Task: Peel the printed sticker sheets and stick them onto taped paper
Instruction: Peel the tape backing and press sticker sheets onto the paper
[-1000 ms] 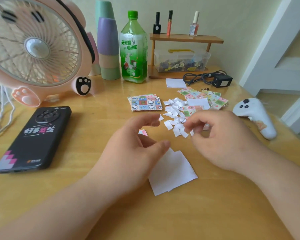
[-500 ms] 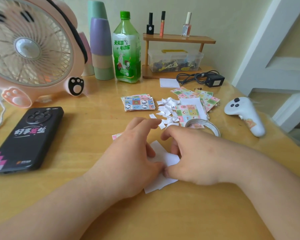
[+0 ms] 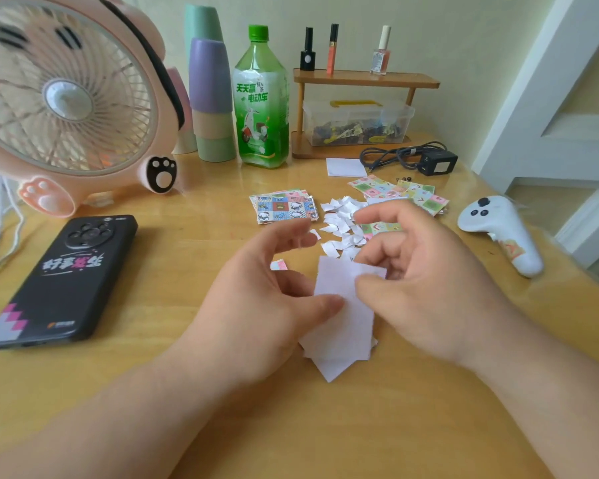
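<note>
White paper (image 3: 339, 326) held between both hands at the middle of the desk (image 3: 325, 426). The left hand (image 3: 256, 305) lays its thumb on the paper's left edge, with the fingers arched loosely above and beyond it. The right hand (image 3: 426, 288) presses its thumb on the upper right part, its inner fingers curled behind that corner and the forefinger stretched out free. Each hand appears to pinch the paper; the undersides of the grips are hidden.

The paper's long axis runs away from the person, its far end leaning slightly right and a near corner pointing back at the person. Its lower part overlaps further white sheets.

The sticker sheets (image 3: 284, 207) lie flat beyond the paper to the far left, nearer the left hand, with their long axis across the desk. A second spread (image 3: 405, 193) lies beyond the right hand. Torn scraps (image 3: 339, 224) lie between the two, just past the paper's far edge. One small pink sticker (image 3: 279, 264) lies under the left fingers, just beside the paper's far left corner; it is probably the next piece, and the left hand is nearer to it.
</note>
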A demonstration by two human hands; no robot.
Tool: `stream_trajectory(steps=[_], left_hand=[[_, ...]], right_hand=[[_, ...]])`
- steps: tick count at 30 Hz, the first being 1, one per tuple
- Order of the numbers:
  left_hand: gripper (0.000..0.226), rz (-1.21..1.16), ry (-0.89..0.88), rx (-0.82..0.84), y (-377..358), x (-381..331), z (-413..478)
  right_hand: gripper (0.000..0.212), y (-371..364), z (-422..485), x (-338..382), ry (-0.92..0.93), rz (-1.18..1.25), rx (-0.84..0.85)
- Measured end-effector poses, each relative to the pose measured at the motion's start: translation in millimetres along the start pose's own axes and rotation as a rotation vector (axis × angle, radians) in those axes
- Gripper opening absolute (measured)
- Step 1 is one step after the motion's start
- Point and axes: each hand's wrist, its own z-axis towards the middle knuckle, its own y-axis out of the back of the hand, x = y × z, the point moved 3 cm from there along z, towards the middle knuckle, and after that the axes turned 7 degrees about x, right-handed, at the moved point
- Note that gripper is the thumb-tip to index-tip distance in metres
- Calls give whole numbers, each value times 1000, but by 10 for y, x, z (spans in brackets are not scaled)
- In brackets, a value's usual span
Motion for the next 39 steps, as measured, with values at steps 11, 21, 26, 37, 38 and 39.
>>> stream_trajectory(steps=[11,21,26,37,38,39], left_hand=[[61,-290,81,-88,13,129,-12],[66,-273,33,-164,52,30,-33],[66,-413,53,-67,27,20,-25],[66,-315,94,-56,20,-1,-46],[67,-295,99,-52,9,-12,-53],[68,-281,102,-51,2,-16,-56]], right_hand=[[38,-95,5,-21,-29,227,21],[37,-117,-60,-74,-242,422,172],[30,-107,-85,-66,-385,558,302],[23,-38,-66,-26,-223,372,83],[21,-41,-61,-18,-216,353,80],[16,-38,-60,-6,-211,347,85]])
